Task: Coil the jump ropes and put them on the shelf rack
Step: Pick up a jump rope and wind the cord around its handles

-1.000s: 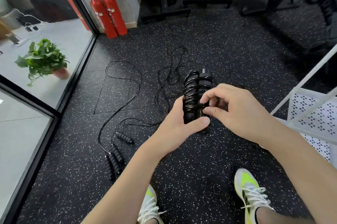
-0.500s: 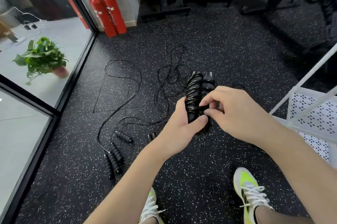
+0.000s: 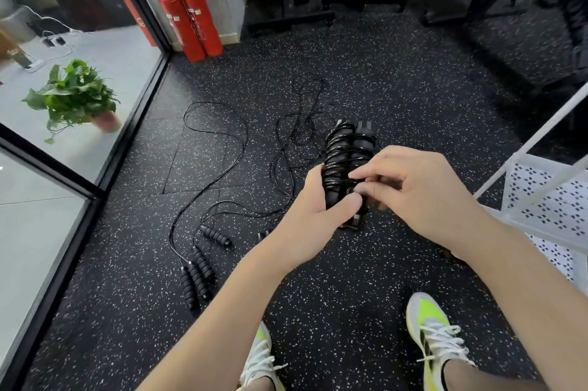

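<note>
While your left hand (image 3: 313,218) grips the coiled rope (image 3: 346,161) upright between both hands, your right hand (image 3: 413,190) pinches its cord; loose ropes (image 3: 203,263) lie on floor (image 3: 350,279) left, rack (image 3: 547,199) right.

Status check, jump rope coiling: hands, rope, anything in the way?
Left hand grips coiled jump rope; right hand pinches its cord. Bundle wound, not yet on white shelf rack. Loose jump ropes on floor, nothing blocking.
</note>
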Demonstrator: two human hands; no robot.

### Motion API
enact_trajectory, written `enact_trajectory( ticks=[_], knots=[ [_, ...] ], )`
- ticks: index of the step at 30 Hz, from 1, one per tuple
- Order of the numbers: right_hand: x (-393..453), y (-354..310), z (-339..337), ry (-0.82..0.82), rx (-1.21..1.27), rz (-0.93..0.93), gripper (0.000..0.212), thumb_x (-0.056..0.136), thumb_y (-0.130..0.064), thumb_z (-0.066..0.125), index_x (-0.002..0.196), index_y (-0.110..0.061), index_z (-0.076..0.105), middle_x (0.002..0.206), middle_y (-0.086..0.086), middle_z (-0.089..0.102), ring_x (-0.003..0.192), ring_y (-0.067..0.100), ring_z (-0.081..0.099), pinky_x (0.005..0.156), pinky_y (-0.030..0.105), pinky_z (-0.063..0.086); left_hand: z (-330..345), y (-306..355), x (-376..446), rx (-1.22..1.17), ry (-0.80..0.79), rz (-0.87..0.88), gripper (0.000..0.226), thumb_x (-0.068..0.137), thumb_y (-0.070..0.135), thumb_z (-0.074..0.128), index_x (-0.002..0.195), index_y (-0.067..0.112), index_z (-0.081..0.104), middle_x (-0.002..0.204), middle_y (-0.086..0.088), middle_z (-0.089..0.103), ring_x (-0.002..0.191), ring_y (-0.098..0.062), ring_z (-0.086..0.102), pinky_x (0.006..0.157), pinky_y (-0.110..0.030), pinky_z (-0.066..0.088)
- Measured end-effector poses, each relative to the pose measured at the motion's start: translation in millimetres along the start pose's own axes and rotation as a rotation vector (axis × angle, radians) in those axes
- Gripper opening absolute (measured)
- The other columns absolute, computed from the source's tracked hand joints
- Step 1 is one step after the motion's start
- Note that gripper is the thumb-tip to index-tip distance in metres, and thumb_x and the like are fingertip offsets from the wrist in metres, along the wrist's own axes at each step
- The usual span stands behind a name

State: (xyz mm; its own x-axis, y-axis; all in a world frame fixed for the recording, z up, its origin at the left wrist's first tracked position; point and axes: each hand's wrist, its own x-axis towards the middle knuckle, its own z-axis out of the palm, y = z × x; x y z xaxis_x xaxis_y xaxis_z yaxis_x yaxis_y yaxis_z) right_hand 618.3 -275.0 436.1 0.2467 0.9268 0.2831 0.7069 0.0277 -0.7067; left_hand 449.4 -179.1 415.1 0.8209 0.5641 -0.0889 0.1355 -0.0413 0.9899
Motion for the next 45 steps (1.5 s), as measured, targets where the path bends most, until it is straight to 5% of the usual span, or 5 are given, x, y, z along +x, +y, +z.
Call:
enact_trajectory(
  ticks=[15,22,28,34,45],
  knots=[
    [1.4,2.7,8.2,0.078,-0.050,-0.113,0.016,0.086,-0.009,0.078,0.099,-0.018,0.075,0.096,-0.010,0.065,0.087,0.007,0.062,0.079,0.013,0.044,-5.6,-0.6,0.3,0.143,0.064,-0.007,0.061,0.093,0.040,0.071,0.140,0.035,0.033,0.133,0.013,0.055,0.121,-0.006,0.058,0.100,-0.028,0.049],
    [-1.0,1.7,8.3,0.160,-0.100,-0.220,0.010,0.088,-0.011,0.077,0.097,-0.015,0.075,0.097,-0.009,0.067,0.088,0.002,0.062,0.080,0.015,0.047,-3.5,6.7,-0.7,0.026,0.060,-0.010,0.035,0.102,0.018,0.063,0.123,0.035,0.040,0.114,-0.003,0.063,0.091,0.000,0.065,0.081,-0.020,0.054],
    [0.9,-0.9,11.5,0.073,-0.062,-0.169,0.013,0.089,-0.009,0.074,0.098,-0.017,0.070,0.099,-0.011,0.062,0.088,0.007,0.061,0.072,0.020,0.049,-5.8,4.2,1.3,0.016,0.119,-0.048,0.041,0.104,0.018,0.060,0.138,0.027,0.039,0.120,-0.001,0.064,0.108,-0.011,0.062,0.099,-0.035,0.052],
    [-1.1,2.7,21.5,0.071,-0.139,-0.140,0.021,0.094,-0.009,0.068,0.113,-0.013,0.076,0.102,-0.008,0.060,0.085,0.001,0.053,0.082,0.008,0.041,-7.4,7.9,1.6,0.062,0.083,-0.059,0.035,0.104,0.017,0.058,0.125,0.039,0.041,0.124,0.012,0.062,0.108,0.005,0.060,0.094,-0.020,0.050],
    [-3.1,-2.5,5.8,0.106,-0.026,-0.045,0.016,0.082,-0.008,0.078,0.093,-0.021,0.078,0.090,-0.010,0.067,0.083,0.011,0.066,0.073,0.015,0.051,1.2,6.1,1.2,0.040,0.045,-0.064,0.057,0.087,0.026,0.057,0.140,0.027,0.038,0.128,0.001,0.060,0.113,-0.012,0.059,0.105,-0.048,0.050]
  ],
)
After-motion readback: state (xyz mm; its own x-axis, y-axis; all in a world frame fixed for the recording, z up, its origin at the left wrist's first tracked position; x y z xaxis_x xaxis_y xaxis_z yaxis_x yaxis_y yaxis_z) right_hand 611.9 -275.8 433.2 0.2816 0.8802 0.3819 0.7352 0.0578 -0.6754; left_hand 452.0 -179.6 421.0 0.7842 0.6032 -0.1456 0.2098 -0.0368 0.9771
